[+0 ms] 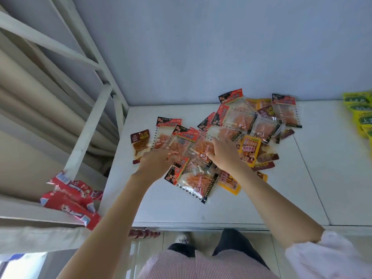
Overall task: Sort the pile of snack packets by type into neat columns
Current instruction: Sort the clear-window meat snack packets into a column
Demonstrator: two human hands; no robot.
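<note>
Both hands mid-frame on snack pile (pixel 227 137): left hand (pixel 156 163) pinching clear packet (pixel 171 146), right hand (pixel 223 151) flat, relaxed on packets.

I see a white metal bed-frame ladder (pixel 94 117) slanting at left, its rails crossing beside beige rolled bedding (pixel 30 93). A pale blue-grey wall (pixel 201 47) rises behind the white table (pixel 261 198). Below the table's near edge I see tiled floor (pixel 205 240) and one white shoe (pixel 182 237).
</note>
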